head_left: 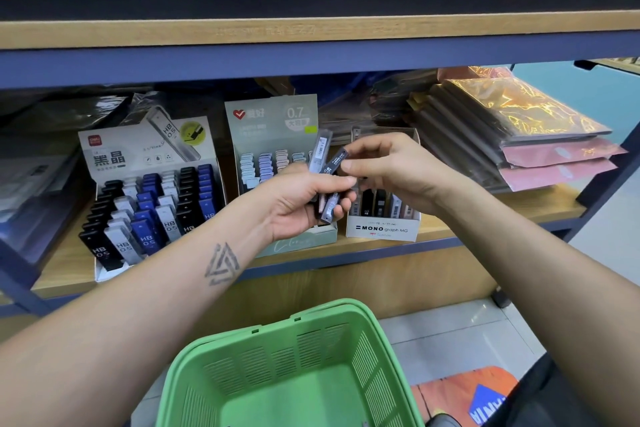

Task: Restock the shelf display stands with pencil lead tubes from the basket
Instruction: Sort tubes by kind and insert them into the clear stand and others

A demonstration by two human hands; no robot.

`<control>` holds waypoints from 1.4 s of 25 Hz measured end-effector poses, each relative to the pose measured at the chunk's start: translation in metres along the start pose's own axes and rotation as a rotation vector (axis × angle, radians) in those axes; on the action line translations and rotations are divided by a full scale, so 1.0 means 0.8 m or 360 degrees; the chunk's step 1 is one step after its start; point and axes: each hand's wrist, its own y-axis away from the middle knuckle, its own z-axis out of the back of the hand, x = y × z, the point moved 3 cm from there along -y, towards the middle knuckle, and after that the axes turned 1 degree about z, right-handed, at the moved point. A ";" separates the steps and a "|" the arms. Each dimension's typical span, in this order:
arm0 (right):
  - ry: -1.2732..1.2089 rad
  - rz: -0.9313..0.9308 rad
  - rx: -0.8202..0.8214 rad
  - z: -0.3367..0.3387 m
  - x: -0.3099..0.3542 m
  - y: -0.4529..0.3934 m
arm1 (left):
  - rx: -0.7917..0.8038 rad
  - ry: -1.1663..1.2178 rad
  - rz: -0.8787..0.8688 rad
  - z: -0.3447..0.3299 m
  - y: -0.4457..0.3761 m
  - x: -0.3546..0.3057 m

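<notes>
On the far left of the shelf [485, 215], the tiered stand [149, 198] of HB 05 tubes leans its rows back in steps, so every label faces the aisle and a single tube can be lifted out from the front; its rows look full.

Next to it, the pale green 0.7 stand [277, 149] rises behind the person's hands, its pastel caps stepped the same way.

In front of that stand the left hand [304, 201] curls its fingers around a small bundle of dark lead tubes [327, 180], holding them upright and fanned above the fist. That grip likely serves as a reserve, keeping the tubes ready while leaving their tops free to be drawn one at a time.

The right hand [388, 166] reaches across and pinches the top of one tube in that bundle between thumb and fingertips, the remaining fingers loosely bent. It sits directly over the white MONO graph MG box [382, 222], whose slots hold similar dark tubes standing on end, so this box is probably where the tube is bound.

Below, the green basket [294, 367] hangs near the person's body; no tubes show in the visible part of its floor, suggesting the bundle in hand is among the last.
</notes>
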 end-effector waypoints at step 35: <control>-0.0342 -0.0167 0.0043 0.027 -0.001 0.000 | -0.0218 -0.0033 -0.0126 0.007 0.004 -0.009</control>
